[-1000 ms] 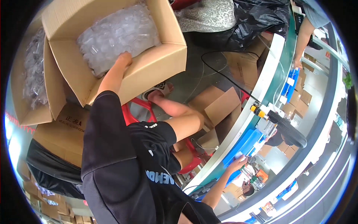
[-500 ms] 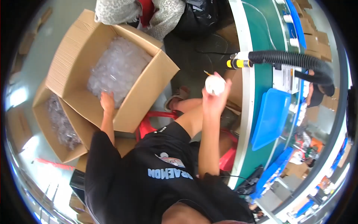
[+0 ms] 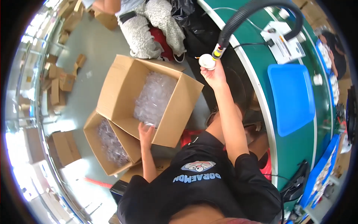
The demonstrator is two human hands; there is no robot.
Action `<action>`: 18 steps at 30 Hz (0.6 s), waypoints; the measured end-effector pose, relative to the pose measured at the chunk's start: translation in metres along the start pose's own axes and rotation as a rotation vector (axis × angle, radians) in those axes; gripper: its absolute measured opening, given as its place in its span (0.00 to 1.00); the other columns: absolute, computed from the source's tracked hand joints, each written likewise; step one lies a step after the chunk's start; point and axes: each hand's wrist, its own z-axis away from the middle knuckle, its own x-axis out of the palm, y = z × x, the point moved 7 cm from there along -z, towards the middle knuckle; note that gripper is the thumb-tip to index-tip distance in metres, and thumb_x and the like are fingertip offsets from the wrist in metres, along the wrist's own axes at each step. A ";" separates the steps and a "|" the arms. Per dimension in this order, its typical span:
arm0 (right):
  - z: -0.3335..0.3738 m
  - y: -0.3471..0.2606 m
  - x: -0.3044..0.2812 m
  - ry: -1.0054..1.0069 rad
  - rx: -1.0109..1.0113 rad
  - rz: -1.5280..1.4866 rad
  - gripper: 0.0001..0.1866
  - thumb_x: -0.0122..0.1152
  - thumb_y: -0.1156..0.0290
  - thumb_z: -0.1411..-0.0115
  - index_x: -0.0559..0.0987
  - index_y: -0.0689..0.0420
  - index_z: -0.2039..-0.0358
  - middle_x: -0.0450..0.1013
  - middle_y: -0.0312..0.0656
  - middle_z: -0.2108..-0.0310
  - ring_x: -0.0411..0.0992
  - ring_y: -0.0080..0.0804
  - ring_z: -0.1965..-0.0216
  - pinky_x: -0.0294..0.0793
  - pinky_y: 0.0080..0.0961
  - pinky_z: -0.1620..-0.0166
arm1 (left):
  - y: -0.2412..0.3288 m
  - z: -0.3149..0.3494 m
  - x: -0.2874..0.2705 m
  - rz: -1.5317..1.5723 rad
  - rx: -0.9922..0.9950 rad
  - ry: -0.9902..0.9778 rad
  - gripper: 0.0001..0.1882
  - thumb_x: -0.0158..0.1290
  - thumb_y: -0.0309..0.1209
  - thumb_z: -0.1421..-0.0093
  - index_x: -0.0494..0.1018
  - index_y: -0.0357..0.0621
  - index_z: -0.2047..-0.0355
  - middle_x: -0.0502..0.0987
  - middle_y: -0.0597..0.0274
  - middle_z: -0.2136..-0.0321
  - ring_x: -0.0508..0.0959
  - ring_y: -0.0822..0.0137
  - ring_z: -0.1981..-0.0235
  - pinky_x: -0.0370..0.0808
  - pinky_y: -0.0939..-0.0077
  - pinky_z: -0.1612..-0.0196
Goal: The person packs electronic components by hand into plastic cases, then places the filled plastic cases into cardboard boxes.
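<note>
My right hand (image 3: 215,76) is closed around a round white piece (image 3: 206,62), with a small orange bit sticking out on its left. The yellow-and-black tip (image 3: 217,52) of a black corrugated hose meets the piece's right side; whether they touch I cannot tell. Lower left, my left hand (image 3: 146,133) reaches over the near inner edge of a large open cardboard box (image 3: 179,112). Its fingers are apart, beside a heap of clear plastic pieces (image 3: 154,99), and no held thing shows in them.
A second box (image 3: 97,149) with clear plastic pieces adjoins on the left. The green bench (image 3: 261,86) on the right bears a blue tray (image 3: 291,99) and a white device (image 3: 282,43). Another person's patterned trousers (image 3: 136,37) and a black bag (image 3: 199,30) are beyond the boxes.
The whole view has shifted. My right hand has brought the round white piece up to the hose tip, from which it was apart. My left hand stays at the box.
</note>
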 end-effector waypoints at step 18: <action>0.391 0.007 -0.118 0.409 -0.421 -0.016 0.26 0.41 0.51 0.29 0.67 0.56 0.40 0.76 0.45 0.58 0.74 0.30 0.64 0.70 0.23 0.71 | 0.288 0.010 0.338 -0.039 0.864 -0.323 0.35 0.68 0.32 0.48 0.61 0.31 0.47 0.72 0.49 0.55 0.74 0.61 0.56 0.71 0.69 0.50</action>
